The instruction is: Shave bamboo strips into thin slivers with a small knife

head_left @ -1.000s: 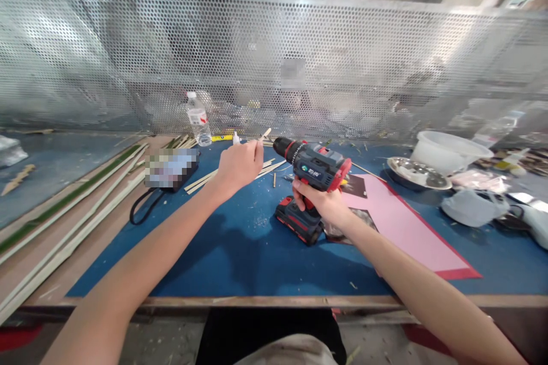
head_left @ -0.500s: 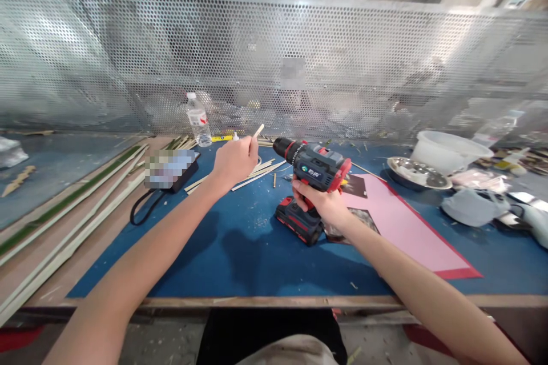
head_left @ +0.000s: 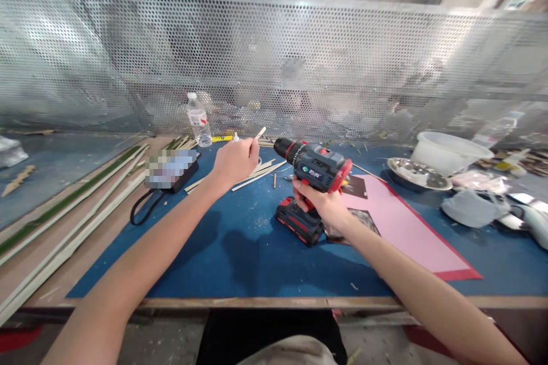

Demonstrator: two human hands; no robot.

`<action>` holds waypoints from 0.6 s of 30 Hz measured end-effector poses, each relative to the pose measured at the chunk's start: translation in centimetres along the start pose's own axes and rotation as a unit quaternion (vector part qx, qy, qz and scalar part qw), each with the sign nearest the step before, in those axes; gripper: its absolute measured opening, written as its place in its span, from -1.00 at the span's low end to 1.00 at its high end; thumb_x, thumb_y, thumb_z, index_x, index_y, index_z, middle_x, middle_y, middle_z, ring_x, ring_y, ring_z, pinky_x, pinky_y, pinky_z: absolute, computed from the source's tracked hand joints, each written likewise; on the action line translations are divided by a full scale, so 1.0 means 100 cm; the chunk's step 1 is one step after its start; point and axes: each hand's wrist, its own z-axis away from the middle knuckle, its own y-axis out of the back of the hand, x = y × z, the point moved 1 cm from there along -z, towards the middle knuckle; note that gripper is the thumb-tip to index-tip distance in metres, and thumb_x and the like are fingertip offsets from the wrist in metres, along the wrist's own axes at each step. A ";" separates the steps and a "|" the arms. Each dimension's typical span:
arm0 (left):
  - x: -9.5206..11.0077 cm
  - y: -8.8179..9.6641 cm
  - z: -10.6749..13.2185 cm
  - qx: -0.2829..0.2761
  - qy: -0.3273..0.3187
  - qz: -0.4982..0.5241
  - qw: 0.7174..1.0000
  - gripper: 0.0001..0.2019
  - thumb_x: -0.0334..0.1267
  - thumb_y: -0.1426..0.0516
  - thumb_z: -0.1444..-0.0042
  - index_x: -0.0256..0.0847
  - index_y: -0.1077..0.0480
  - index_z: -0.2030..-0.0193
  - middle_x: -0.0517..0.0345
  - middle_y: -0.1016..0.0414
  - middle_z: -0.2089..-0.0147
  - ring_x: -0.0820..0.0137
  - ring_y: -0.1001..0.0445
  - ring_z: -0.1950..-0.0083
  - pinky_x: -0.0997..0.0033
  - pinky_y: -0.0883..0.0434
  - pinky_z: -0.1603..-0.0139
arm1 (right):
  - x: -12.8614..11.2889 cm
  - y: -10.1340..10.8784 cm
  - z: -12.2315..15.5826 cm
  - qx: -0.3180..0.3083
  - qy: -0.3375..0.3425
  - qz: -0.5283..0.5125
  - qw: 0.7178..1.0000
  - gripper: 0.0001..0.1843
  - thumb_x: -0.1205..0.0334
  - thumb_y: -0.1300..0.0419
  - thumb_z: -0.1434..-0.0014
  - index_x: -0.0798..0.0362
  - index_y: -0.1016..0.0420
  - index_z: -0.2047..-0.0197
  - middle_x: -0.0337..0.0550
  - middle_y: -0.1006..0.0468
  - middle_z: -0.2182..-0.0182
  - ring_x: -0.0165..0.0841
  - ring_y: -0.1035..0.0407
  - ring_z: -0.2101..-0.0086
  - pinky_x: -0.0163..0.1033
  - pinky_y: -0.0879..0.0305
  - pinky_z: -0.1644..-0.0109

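Note:
My right hand [head_left: 319, 200] is wrapped round the handle of a dark grey and red cordless drill [head_left: 317, 166]. The drill's chuck points left and slightly away from me, and its battery base hangs low over the blue mat. My left hand [head_left: 237, 160] is closed on a thin pale bamboo strip [head_left: 261, 132], whose end sticks up beyond the fingers. A small gap separates that strip from the drill's tip. Any bit in the chuck is too small to make out clearly. Several loose bamboo strips [head_left: 257, 175] lie on the mat beneath and behind my left hand.
Long bamboo lengths [head_left: 71, 231] run along the left side. A boxy device with a strap [head_left: 180, 173] and a water bottle [head_left: 198, 120] stand behind my left forearm. Pink paper [head_left: 402, 222], a metal bowl [head_left: 419, 173] and a white tub [head_left: 447, 151] are on the right. Perforated metal panels [head_left: 342, 51] close off the back.

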 end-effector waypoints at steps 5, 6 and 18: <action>0.002 0.001 0.001 0.004 -0.006 0.003 1.000 -0.45 -0.05 0.21 -0.51 -0.21 -0.50 0.27 -0.10 -0.66 0.27 0.13 -0.63 0.22 0.27 -0.23 0.32 | -0.003 -0.001 0.000 0.000 -0.012 0.006 1.000 -0.65 -0.08 -0.23 -0.33 0.00 -0.34 0.30 -0.37 -0.38 0.61 -0.44 -0.21 0.60 -0.20 -0.22 0.33; 0.002 0.001 0.001 0.004 -0.007 -0.001 1.000 -0.45 -0.05 0.21 -0.51 -0.21 -0.50 0.26 -0.10 -0.66 0.27 0.13 -0.63 0.22 0.27 -0.24 0.31 | -0.003 -0.001 0.000 0.002 -0.015 0.006 1.000 -0.65 -0.09 -0.24 -0.33 0.00 -0.33 0.30 -0.37 -0.38 0.61 -0.45 -0.20 0.60 -0.20 -0.21 0.34; 0.002 0.004 0.003 0.002 -0.018 -0.034 0.999 -0.43 -0.04 0.23 -0.51 -0.22 -0.56 0.15 -0.14 -0.66 0.26 0.13 -0.63 0.24 0.24 -0.35 0.23 | -0.005 0.000 0.001 0.000 -0.011 0.036 0.999 -0.62 -0.13 -0.21 -0.34 -0.02 -0.32 0.33 -0.36 -0.35 0.66 -0.42 -0.21 0.59 -0.18 -0.22 0.30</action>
